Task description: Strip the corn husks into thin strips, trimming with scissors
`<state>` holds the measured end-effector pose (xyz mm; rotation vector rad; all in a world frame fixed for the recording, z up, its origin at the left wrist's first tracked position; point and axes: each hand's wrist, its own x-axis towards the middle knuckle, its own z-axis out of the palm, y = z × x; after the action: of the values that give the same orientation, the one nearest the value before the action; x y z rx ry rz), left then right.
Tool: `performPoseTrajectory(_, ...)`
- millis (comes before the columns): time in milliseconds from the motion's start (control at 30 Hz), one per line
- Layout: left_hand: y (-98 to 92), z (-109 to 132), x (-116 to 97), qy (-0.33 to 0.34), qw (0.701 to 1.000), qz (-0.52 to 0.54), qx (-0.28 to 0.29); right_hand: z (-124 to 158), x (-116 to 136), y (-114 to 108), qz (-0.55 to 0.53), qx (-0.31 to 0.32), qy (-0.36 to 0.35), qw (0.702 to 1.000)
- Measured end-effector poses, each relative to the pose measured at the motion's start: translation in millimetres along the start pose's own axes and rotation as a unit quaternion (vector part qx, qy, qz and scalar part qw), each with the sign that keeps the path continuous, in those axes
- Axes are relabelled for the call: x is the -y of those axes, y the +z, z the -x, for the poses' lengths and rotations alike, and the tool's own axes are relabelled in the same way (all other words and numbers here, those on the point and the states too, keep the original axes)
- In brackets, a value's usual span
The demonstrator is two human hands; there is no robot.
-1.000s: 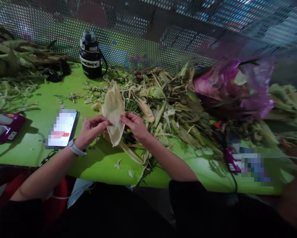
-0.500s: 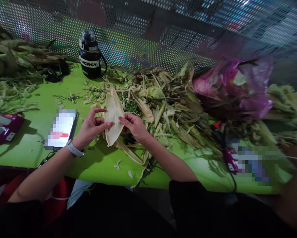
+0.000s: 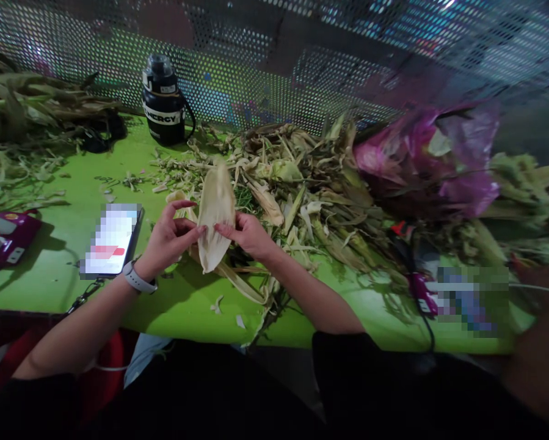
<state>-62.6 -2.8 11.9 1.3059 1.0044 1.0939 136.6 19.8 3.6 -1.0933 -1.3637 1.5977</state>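
The person sat at a bright green desk and held one pale corn husk upright between both hands. The left hand pinched the husk's left edge with thumb and fingertips, and the right hand pinched its right edge, so both hands were closed on the same leaf, close together with only the husk between them. The husk stood just above the desk, its pointed tip up and its lower end hanging below the fingers, right in front of a loose pile of husks that spread across the middle of the desk. A white watch sat on the left wrist. Just left of that hand a phone lay flat on the desk. A black bottle stood at the back against a perforated metal screen. To the right, a purple plastic bag lay on top of more husks. A small purple device rested at the far left edge.
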Motion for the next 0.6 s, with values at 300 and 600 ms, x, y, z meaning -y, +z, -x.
performPoseTrajectory(300, -4.9, -5.2, 6.0, -0.080, 0.993, 0.021, 0.088, 4.8, 2.7, 2.3, 0.018, 0.042, 0.034, 0.998)
performPoseTrajectory(600, -12.0, -8.8, 6.2, -0.116, 0.978, -0.030, 0.169, 9.3, 6.4, 1.3, 0.075, 0.072, 0.025, 0.994)
